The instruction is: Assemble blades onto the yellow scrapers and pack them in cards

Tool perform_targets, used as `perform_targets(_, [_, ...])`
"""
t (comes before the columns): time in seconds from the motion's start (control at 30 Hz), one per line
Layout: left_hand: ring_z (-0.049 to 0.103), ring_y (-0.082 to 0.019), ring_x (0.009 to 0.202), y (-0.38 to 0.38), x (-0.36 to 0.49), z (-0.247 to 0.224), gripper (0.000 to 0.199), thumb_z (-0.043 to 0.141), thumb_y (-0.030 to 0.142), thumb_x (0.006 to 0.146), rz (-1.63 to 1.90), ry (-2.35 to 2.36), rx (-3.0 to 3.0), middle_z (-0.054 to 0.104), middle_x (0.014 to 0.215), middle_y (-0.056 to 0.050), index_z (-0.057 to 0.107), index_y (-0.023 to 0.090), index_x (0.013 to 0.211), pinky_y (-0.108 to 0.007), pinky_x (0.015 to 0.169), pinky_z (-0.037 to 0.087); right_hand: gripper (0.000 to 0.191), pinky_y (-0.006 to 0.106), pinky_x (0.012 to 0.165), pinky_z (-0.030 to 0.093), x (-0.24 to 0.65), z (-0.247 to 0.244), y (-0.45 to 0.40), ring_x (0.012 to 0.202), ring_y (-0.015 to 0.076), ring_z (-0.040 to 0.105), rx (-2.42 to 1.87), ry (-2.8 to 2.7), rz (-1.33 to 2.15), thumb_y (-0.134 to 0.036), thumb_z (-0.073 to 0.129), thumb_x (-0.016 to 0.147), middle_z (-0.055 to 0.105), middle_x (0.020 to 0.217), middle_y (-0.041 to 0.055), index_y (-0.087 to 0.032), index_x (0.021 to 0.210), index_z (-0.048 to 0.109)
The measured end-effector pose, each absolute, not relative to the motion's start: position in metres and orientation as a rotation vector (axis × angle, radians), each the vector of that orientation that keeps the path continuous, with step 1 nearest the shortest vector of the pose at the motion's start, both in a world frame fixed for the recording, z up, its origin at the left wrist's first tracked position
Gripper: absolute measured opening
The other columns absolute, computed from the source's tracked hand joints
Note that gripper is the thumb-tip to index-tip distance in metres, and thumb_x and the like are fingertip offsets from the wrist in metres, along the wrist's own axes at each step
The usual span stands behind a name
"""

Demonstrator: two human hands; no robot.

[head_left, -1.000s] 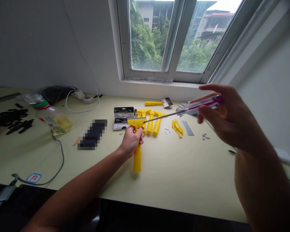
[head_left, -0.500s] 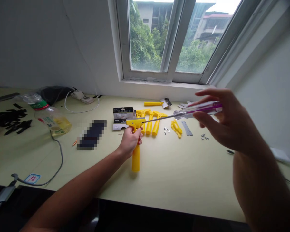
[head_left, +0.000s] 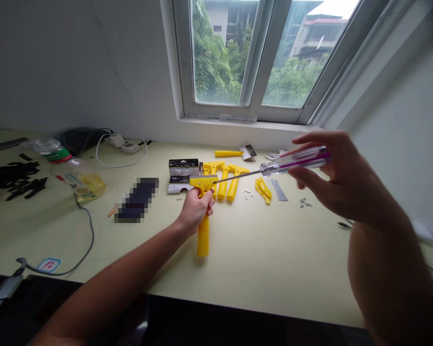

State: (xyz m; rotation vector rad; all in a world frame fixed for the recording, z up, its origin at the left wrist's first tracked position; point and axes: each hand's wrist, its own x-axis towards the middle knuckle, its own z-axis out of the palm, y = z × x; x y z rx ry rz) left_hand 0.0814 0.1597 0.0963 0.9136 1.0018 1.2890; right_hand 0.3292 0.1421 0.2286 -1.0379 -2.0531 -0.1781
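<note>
The yellow scraper (head_left: 204,183) stands upright in the middle of the frame, its long axis running almost straight down the picture, with the head set crosswise at the top and a thin grey strip along the head's upper edge. The left hand (head_left: 195,211) is wrapped round its neck just below the head, fingers closed, so the lower handle shows beneath the fist, above the pale counter (head_left: 274,269). The screwdriver (head_left: 271,167) comes in from the right of the frame, its axis lying nearly across the scraper's own and sloping gently down toward the left. Its tip ends at a small dark spot near the right end of the head; it looks to be touching there, though how far it is seated is too small to tell. The right hand (head_left: 330,175) pinches the clear and purple handle between thumb and fingers, one finger lifted above it, and lies well to the right of the scraper, joined to it only by the shaft. The left hand is clearly the nearer one. Beyond the shaft, other yellow scrapers (head_left: 232,188) lie side by side, with small nuts (head_left: 248,192) to their right.
</note>
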Motion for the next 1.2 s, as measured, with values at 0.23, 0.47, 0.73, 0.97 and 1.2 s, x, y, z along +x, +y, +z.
perform_targets(0.23, [0.04,-0.004,0.05,0.162,0.081,0.095,0.012,0.061,0.016,0.075,1.257,0.986,0.908,0.048,0.067,0.002,0.053,0.012,0.084,-0.016,0.039,0.031,0.051,0.036,0.067,0.056,0.333,0.23,0.146,0.077,0.0208,0.068,-1.046,-2.176,-0.092,-0.042,0.062,0.085,0.066,0.106,0.0061,-0.025,0.13,0.044])
perform_targets(0.47, [0.042,-0.005,0.05,0.163,0.078,0.094,0.015,0.064,0.017,0.075,1.242,0.978,0.931,0.048,0.064,0.003,0.054,0.013,0.084,-0.016,0.04,0.032,0.047,0.038,0.068,0.057,0.327,0.227,0.144,0.082,0.022,0.068,-1.069,-2.113,-0.005,-0.04,0.061,0.086,0.064,0.115,0.007,-0.029,0.129,0.043])
perform_targets(0.73, [0.041,-0.006,0.047,0.164,0.076,0.094,0.015,0.064,0.021,0.077,1.232,0.979,0.975,0.048,0.059,0.003,0.054,0.013,0.084,-0.017,0.041,0.032,0.051,0.042,0.07,0.057,0.328,0.228,0.144,0.084,0.0238,0.068,-1.045,-2.107,-0.044,-0.039,0.063,0.084,0.064,0.113,0.0064,-0.03,0.13,0.044])
perform_targets(0.97, [0.041,-0.005,0.048,0.167,0.076,0.094,0.017,0.063,0.02,0.075,1.22,1.004,0.954,0.048,0.059,0.003,0.053,0.013,0.086,-0.016,0.041,0.031,0.049,0.038,0.065,0.056,0.329,0.228,0.147,0.079,0.0224,0.068,-1.06,-2.142,-0.011,-0.041,0.062,0.085,0.066,0.107,0.0041,-0.03,0.13,0.047])
perform_targets(1.2, [0.041,-0.005,0.046,0.165,0.075,0.098,0.018,0.063,0.02,0.074,1.187,1.019,0.978,0.048,0.057,0.004,0.053,0.012,0.086,-0.017,0.042,0.031,0.048,0.039,0.068,0.056,0.331,0.226,0.153,0.079,0.0219,0.067,-1.106,-2.08,-0.094,-0.039,0.059,0.087,0.065,0.112,0.0065,-0.028,0.131,0.045])
